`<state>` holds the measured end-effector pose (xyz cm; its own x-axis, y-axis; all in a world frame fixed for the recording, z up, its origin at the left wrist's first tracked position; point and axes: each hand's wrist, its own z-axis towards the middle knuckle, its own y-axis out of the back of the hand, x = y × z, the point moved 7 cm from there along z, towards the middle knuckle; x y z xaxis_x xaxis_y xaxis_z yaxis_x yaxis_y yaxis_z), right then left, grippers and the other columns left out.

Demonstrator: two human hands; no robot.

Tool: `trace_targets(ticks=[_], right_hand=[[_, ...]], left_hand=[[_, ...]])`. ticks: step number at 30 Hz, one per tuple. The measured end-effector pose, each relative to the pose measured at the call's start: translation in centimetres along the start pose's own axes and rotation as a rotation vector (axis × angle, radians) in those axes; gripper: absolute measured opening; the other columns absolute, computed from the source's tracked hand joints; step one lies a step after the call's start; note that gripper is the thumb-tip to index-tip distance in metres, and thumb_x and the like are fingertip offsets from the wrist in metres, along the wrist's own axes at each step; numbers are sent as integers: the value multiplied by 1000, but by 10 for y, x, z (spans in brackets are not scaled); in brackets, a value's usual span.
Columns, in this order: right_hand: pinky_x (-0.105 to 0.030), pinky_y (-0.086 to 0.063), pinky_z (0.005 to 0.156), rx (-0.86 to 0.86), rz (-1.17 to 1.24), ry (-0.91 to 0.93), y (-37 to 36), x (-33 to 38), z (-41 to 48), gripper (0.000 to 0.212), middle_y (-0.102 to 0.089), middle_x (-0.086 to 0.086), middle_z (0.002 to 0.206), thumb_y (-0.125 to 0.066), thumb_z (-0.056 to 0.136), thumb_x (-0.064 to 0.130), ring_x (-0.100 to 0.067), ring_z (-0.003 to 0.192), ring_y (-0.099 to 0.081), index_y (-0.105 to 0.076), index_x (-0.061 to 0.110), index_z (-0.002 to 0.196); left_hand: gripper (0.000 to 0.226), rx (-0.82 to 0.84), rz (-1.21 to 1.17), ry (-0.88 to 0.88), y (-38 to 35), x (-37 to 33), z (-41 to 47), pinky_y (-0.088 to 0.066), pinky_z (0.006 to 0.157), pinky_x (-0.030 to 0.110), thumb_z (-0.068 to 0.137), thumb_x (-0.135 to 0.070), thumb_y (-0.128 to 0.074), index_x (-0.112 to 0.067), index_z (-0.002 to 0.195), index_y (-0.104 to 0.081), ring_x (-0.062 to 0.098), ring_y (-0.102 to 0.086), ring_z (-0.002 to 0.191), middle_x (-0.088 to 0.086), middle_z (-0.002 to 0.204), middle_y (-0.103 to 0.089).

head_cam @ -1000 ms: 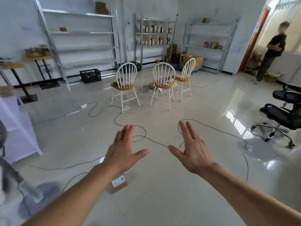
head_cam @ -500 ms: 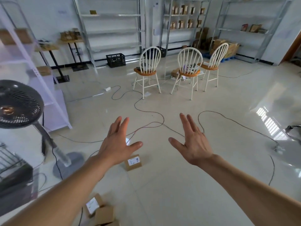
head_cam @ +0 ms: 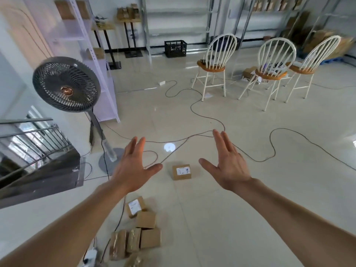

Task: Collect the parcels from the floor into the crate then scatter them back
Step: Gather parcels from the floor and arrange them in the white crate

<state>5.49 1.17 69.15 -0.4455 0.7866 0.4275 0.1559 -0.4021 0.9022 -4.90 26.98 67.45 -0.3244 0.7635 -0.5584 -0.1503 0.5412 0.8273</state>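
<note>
Left hand: grip wide, fingers straight, holding nothing.
Right hand: grip wide, palm turned inward, empty.
Labelled parcel: on the tiled floor, seen between both hands.
Parcel cluster: floor, nearer the camera.
Crate: black, far off by the shelving.

Head-worn view, forward and down

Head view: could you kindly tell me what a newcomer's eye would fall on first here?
The open left hand and right hand are held out in front, with a labelled parcel on the floor showing between them. Nearer the person lies a cluster of parcels, and a standing fan rises at the left. Three white chairs stand far right, a black crate by the back shelves.
</note>
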Motion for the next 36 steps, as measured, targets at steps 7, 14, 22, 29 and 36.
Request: trace_targets(ticks=[7,14,22,29,36], right_hand=[[-43,-32,117,98,-40,24,-58,69,23,99,7,-1,174,-51,95,67,-21,160,-13,13,34,163],[-42,-32,118,88,-40,40,-86,119,45,100,9,1,174,-50,95,68,-20,159,-18,16,36,162],[-40,-34,118,15,-40,-20,-63,92,59,99,6,1,174,-49,94,68,-19,160,-14,13,34,163],[-41,-32,117,-6,-8,-105,-46,16,94,98,2,-2,175,-54,95,64,-22,159,-17,9,34,164],[-41,-33,118,50,24,-121,-41,-85,166,98,4,0,175,-51,95,65,-17,160,-7,10,32,164]], left_hand=[[97,-29,-11,75,35,91,-10,-36,115,52,87,-59,-66,-24,159,-12,27,-22,152,0,167,-11],[98,-6,-10,112,58,148,-1,-37,112,55,86,-64,-62,-27,160,-10,29,-26,151,-1,169,-7],[106,70,-27,51,45,131,41,-30,119,56,83,-72,-56,-26,161,-2,29,-14,154,0,169,0],[101,105,-39,28,2,85,101,-22,122,47,88,-62,-62,-26,161,-2,24,-7,156,0,170,3],[101,122,-18,88,-52,32,177,-23,123,50,88,-66,-58,-29,161,0,23,-6,156,-3,169,4]])
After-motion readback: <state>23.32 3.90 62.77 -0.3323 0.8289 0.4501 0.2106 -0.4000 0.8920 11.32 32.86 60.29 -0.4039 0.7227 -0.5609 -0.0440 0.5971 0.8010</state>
